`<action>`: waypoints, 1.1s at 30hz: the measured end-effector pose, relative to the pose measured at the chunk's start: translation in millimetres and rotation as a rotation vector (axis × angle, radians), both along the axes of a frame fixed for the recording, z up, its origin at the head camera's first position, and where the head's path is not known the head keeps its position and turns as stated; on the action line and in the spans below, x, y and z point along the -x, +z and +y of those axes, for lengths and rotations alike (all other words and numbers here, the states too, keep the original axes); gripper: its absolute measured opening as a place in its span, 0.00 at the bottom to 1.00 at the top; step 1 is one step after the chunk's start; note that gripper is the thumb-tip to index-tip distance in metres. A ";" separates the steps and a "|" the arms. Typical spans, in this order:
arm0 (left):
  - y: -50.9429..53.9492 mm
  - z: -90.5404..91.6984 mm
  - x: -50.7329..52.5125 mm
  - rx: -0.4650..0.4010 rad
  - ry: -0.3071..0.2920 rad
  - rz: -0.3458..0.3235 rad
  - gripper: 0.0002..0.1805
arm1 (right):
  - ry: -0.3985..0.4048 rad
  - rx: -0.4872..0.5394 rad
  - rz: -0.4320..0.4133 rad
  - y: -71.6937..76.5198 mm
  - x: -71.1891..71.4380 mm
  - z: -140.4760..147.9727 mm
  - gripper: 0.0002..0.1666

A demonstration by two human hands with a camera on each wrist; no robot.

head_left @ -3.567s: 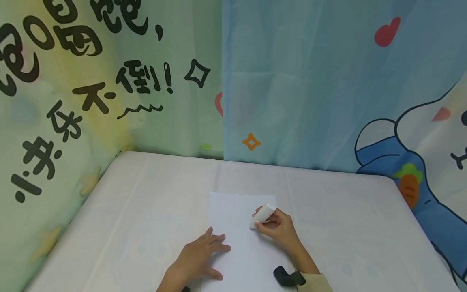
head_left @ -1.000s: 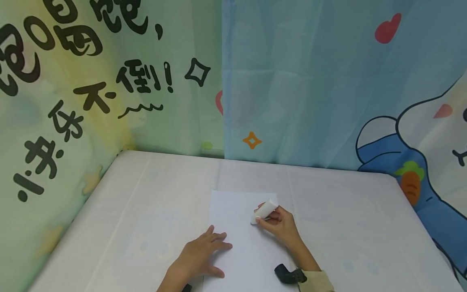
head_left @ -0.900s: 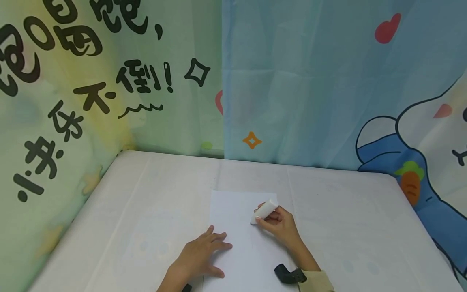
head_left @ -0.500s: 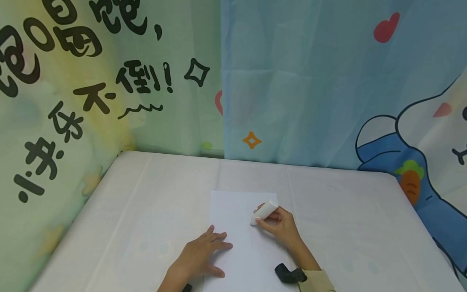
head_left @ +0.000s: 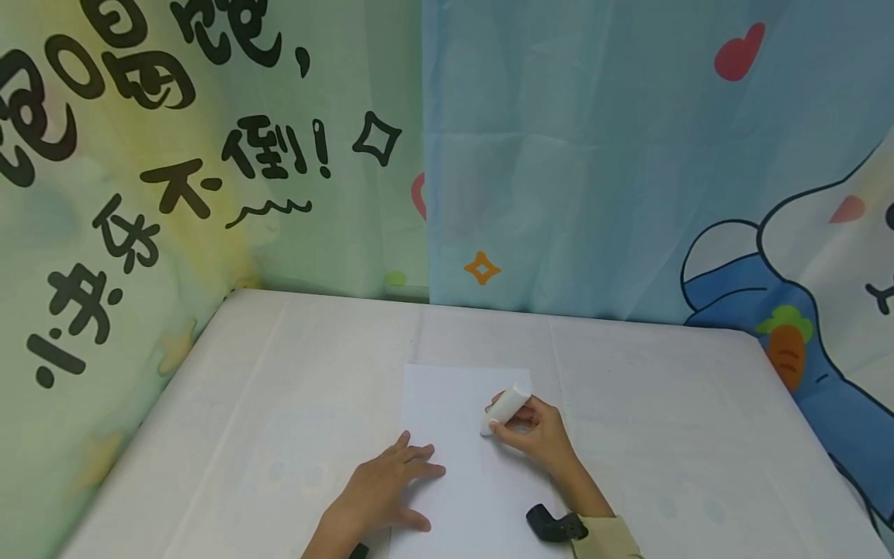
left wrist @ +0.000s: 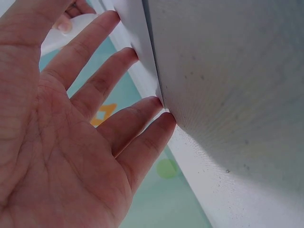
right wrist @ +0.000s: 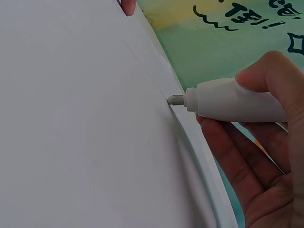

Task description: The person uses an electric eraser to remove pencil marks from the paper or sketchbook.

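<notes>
1. Wearing a curved, dull black wrist mount (head_left: 556,526) against a pale buff sleeve (head_left: 606,537), at the bottom of the head view, right of centre.
2. Spreading the left hand (head_left: 384,489) wide at lower centre, gripping nothing, touching fingertips to the paper (head_left: 447,411) near its left edge; presumably steadying it against sliding.
3. Pinching a stubby white tool (head_left: 508,405) in the right hand (head_left: 541,439), right of lower centre, between thumb and fingers over the paper; slanting it tip-down, likely for fine control.
4. In the right wrist view, showing a smooth, rounded, plastic-looking barrel, narrowing to a metallic-looking tip (right wrist: 176,99) near the middle, apparently touching the paper by a faint grey line (right wrist: 146,66).
5. Backing the thin, straight-edged paper with a flat white table (head_left: 293,349), showing soft, cloth-like creases.
6. Hanging beyond, presumably as a backdrop: green cloth (head_left: 363,225) with bold dark lettering at upper left, blue cloth (head_left: 594,194) with a red heart (head_left: 739,54) at upper right.
</notes>
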State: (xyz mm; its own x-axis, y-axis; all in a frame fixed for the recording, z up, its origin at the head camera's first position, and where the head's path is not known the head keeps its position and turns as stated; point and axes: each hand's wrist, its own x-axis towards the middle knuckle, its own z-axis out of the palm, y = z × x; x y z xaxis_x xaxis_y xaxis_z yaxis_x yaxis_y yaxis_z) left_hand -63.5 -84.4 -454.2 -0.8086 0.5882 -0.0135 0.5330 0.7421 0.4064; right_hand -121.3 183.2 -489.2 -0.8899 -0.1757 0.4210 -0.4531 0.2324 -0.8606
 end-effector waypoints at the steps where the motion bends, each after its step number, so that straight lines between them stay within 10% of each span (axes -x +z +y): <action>1: -0.1 0.0 0.1 0.001 0.002 -0.002 0.36 | 0.004 -0.002 -0.001 -0.5 0.0 0.3 0.21; 33: 0.2 0.2 1.0 0.017 0.001 0.000 0.37 | 0.033 -0.009 -0.010 -1.4 0.5 -0.3 0.19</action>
